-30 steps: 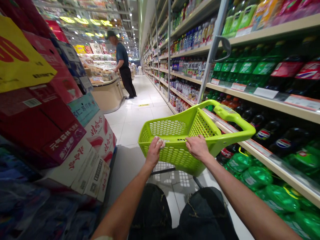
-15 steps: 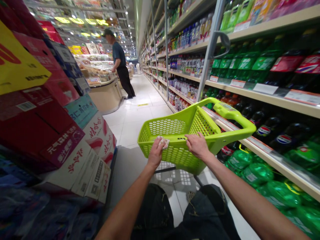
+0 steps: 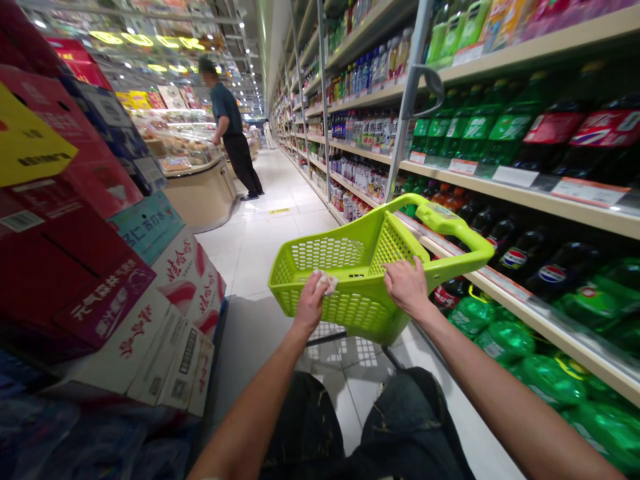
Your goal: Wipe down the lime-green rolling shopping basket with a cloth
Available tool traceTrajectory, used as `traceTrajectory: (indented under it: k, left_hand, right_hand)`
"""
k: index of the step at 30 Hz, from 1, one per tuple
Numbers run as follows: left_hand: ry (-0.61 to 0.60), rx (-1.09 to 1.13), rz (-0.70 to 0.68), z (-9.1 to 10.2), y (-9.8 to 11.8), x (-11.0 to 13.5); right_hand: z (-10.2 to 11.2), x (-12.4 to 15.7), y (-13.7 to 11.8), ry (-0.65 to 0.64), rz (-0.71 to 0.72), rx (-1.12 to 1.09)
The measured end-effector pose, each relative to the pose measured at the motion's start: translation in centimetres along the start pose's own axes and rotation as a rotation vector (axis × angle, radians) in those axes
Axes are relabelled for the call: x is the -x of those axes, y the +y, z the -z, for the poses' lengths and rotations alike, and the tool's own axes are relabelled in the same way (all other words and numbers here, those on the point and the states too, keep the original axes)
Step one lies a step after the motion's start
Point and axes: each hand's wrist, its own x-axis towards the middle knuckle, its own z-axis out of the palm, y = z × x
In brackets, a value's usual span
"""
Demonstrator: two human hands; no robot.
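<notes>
A lime-green plastic shopping cart [image 3: 330, 257] stands before me, its basket walls pierced with holes and its handle at the right. My left hand [image 3: 313, 300] is closed on a crumpled whitish cloth [image 3: 327, 283] at the near rim of the basket. Further right along that same rim, my right hand [image 3: 406, 287] is closed over the edge, gripping the cart. I see only the bare floor of the basket through its open top.
Shelves of drink bottles [image 3: 510, 127] line the right side, close to the cart's handle. Stacked drink cartons [image 3: 150, 333] crowd the left. A person [image 3: 233, 133] stands by a display counter [image 3: 200, 193] further up the tiled aisle [image 3: 260, 240].
My right hand has slid to the right along the cart's rim. The left hand with the cloth stays at about the same spot on the rim. The whole view has shifted slightly.
</notes>
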Motion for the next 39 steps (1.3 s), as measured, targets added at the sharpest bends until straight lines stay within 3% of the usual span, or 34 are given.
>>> traceTrajectory:
  k: [3, 5, 7, 11, 13, 15, 18, 20, 25, 27, 30, 34, 36, 39]
  left_hand:
    - [0.173, -0.086, 0.211, 2.5, -3.2, 1.0]
    - [0.212, -0.106, 0.252, 2.8, -3.7, 1.0]
    - [0.163, -0.068, 0.181, 1.3, -2.2, 0.4]
    - [0.032, 0.042, -0.055, -2.9, 2.8, -1.6]
    - [-0.003, 0.062, -0.098, -3.0, 3.2, -1.9]
    - [0.023, 0.041, -0.026, -1.5, 1.5, -1.5]
    - [0.172, -0.040, 0.196, 1.3, -2.0, -0.5]
    - [0.184, -0.052, 0.215, 1.7, -2.5, -0.4]
    - [0.014, 0.066, -0.048, -2.7, 3.1, -1.6]
    - [-0.039, 0.091, -0.113, -3.4, 4.2, -1.9]
    - [-0.024, 0.055, -0.056, -1.3, 1.7, -1.1]
    - [0.173, -0.083, 0.197, 2.7, -3.5, 0.6]
    - [0.203, -0.079, 0.213, 2.6, -3.5, 0.6]
    - [0.079, 0.010, 0.070, -0.3, -0.1, -0.4]
  right_hand:
    - [0.0, 0.5, 0.8, 0.108, -0.064, 0.009]
    - [-0.1, 0.6, 1.1, 0.149, -0.067, 0.003]
    - [-0.4, 0.7, 1.1, 0.174, -0.062, -0.005]
    - [-0.7, 0.8, 1.3, 0.203, -0.025, -0.026]
    - [-0.8, 0.8, 1.7, 0.207, -0.001, -0.033]
    - [-0.8, 0.9, 2.0, 0.216, 0.001, -0.039]
    - [-0.9, 0.9, 2.0, 0.231, -0.018, -0.050]
    - [-1.1, 0.9, 1.8, 0.240, -0.033, -0.057]
    - [-1.1, 1.2, 1.9, 0.259, 0.008, -0.076]
    - [-1.0, 1.3, 2.4, 0.256, 0.036, -0.078]
    - [-1.0, 1.4, 3.1, 0.265, 0.041, -0.080]
    - [-1.3, 1.2, 3.0, 0.288, 0.008, -0.088]
    - [-1.5, 1.1, 2.8, 0.293, 0.001, -0.087]
    - [-1.5, 1.1, 2.7, 0.293, 0.016, -0.078]
